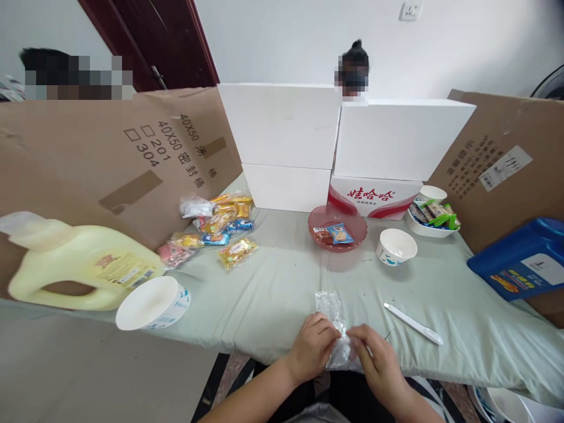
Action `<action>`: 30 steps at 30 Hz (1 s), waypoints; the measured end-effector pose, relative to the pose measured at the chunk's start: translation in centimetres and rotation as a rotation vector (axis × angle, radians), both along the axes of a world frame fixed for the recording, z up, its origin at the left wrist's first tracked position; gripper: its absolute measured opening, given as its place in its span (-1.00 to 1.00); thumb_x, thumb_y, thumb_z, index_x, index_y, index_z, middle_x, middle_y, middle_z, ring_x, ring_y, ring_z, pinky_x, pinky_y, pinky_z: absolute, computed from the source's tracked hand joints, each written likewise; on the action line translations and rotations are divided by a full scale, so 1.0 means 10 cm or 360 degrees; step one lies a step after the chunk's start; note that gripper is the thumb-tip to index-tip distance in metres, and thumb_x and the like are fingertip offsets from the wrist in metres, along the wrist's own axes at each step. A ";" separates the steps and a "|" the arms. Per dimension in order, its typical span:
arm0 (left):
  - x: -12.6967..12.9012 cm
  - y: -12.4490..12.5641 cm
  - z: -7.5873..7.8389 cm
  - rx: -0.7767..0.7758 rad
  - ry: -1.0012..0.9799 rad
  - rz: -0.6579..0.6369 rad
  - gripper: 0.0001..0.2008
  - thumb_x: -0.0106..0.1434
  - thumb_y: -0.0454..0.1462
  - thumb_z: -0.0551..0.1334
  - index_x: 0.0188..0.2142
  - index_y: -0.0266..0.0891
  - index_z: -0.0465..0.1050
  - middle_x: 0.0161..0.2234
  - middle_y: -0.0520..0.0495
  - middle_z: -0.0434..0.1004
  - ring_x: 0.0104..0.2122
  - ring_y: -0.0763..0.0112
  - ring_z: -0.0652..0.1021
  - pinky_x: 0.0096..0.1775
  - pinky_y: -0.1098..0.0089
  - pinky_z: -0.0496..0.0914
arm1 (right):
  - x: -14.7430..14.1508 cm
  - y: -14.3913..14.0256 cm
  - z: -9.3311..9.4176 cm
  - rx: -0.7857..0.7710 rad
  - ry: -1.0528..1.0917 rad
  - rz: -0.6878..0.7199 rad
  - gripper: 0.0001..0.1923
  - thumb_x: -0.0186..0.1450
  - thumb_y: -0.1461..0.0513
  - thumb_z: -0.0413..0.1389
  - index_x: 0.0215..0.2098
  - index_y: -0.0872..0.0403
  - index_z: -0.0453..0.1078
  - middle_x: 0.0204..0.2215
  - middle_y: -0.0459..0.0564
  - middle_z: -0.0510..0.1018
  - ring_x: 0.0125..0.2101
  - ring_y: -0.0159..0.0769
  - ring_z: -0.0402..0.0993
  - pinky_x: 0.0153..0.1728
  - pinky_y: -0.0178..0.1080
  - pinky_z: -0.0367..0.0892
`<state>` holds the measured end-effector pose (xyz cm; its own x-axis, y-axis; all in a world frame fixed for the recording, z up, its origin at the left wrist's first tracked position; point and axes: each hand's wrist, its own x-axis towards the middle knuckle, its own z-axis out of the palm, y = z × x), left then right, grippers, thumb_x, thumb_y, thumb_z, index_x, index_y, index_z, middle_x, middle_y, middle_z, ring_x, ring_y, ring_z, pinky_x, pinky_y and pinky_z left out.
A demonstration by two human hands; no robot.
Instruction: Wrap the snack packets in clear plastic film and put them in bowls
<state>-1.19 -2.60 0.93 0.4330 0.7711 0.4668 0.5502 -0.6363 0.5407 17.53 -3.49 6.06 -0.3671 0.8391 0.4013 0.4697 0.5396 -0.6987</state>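
hands: my left hand (314, 346) and right hand (379, 358) both pinch the same clear plastic bag (333, 320) at the near edge of the table; fingertips closed on the crinkly film from either side
bag: lies flat on the cloth, running away from me, near end bunched up between the fingers; can't tell if anything's in it, looks pretty much see-through
done so far: a red bowl (337, 227) further back already has a couple of wrapped snacks in it; a white dish (430, 224) on the right holds more packets
left, I'd guess: the pile of snack packets (218, 229) over on the left looks untouched; white paper bowl (395, 245) beside the red one looks bare inside; so I'd call it early days
other bits: white pen (412, 323) just right of the bag; a paper bowl (152, 302) tipped on its side near a yellow jug (79, 264); blue box (520, 258) far right
surface: table under a pale green cloth (273, 282), a bit creased
room: cardboard sheets and white boxes (343, 132) wall the table in; plain white wall, dark door behind; other people behind the boxes
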 end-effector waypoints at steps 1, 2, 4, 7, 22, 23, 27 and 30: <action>-0.01 -0.01 -0.01 -0.0031 -0.0052 0.0025 -0.84 0.29 -0.39 0.03 -0.33 -0.23 0.37 -0.42 -0.08 0.43 -0.30 0.27 0.43 -0.23 0.23 0.39 | -0.08 0.12 -0.04 -0.0057 -0.0053 -0.0057 -0.80 0.42 0.24 -0.13 -0.17 0.03 0.33 -0.47 -0.09 0.53 -0.47 -0.39 0.50 -0.42 -0.38 0.39; -0.01 -0.01 -0.03 -0.0053 -0.0097 0.0046 -0.84 0.29 -0.39 0.02 -0.33 -0.23 0.35 -0.42 -0.10 0.42 -0.30 0.25 0.43 -0.24 0.22 0.39 | -0.16 0.25 -0.10 -0.0075 -0.0164 -0.0108 -0.80 0.42 0.22 -0.12 -0.18 0.03 0.34 -0.44 -0.08 0.55 -0.44 -0.37 0.52 -0.39 -0.37 0.39; -0.04 -0.04 -0.06 -0.0079 -0.0175 0.0114 -0.84 0.28 -0.41 0.01 -0.24 -0.25 0.33 -0.36 -0.14 0.43 -0.29 0.23 0.44 -0.23 0.20 0.41 | -0.29 0.48 -0.21 -0.0021 -0.0458 -0.0192 -0.78 0.42 0.20 -0.12 -0.20 0.04 0.35 -0.34 -0.04 0.57 -0.34 -0.33 0.54 -0.33 -0.35 0.38; -0.07 -0.08 -0.10 -0.0100 -0.0284 0.0254 -0.68 0.30 -0.44 -0.03 0.03 -0.27 0.22 -0.24 -0.17 0.43 -0.25 0.27 0.46 -0.20 0.22 0.43 | -0.43 0.70 -0.40 0.0066 -0.0782 -0.0289 -0.79 0.41 0.23 -0.11 -0.22 0.06 0.36 -0.34 -0.02 0.57 -0.39 -0.31 0.53 -0.43 -0.33 0.31; -0.04 -0.09 -0.01 -0.0018 -0.0137 0.0304 -0.86 0.25 -0.39 0.09 -0.42 -0.24 0.35 -0.45 -0.08 0.36 -0.33 0.29 0.40 -0.29 0.27 0.39 | -0.53 0.82 -0.54 0.0232 -0.1022 -0.0252 -0.82 0.41 0.23 -0.07 -0.33 0.04 0.30 -0.47 -0.13 0.48 -0.50 -0.37 0.45 -0.50 -0.30 0.08; -0.04 -0.09 -0.01 -0.0004 -0.0075 0.0346 -0.87 0.24 -0.39 0.10 -0.42 -0.24 0.36 -0.45 -0.08 0.35 -0.34 0.29 0.39 -0.31 0.28 0.39 | -0.55 0.83 -0.56 0.0243 -0.1041 -0.0262 -0.81 0.41 0.24 -0.07 -0.35 0.04 0.29 -0.48 -0.12 0.47 -0.51 -0.36 0.44 -0.51 -0.29 0.06; -0.11 -0.02 0.01 0.0166 0.0152 0.0446 -0.87 0.23 -0.38 0.11 -0.39 -0.24 0.40 -0.38 -0.10 0.37 -0.31 0.26 0.41 -0.26 0.23 0.40 | -0.62 0.80 -0.60 0.0297 -0.1092 -0.0297 -0.82 0.40 0.29 -0.07 -0.37 0.06 0.28 -0.48 -0.07 0.44 -0.53 -0.33 0.41 -0.53 -0.27 0.00; -0.18 0.10 0.04 0.0209 0.0276 0.0307 -0.91 0.24 -0.35 0.13 -0.34 -0.23 0.41 -0.22 -0.14 0.44 -0.10 0.17 0.43 -0.07 0.14 0.38 | -0.61 0.81 -0.59 0.0340 -0.1099 -0.0266 -0.83 0.39 0.28 -0.05 -0.38 0.05 0.27 -0.49 -0.09 0.43 -0.53 -0.34 0.38 -0.52 -0.28 0.02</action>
<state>-2.96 -1.60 1.29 0.3665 0.7846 0.5001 0.7447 -0.5696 0.3478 11.41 4.57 0.19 -0.4695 0.8353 0.2862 0.8518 0.5138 -0.1020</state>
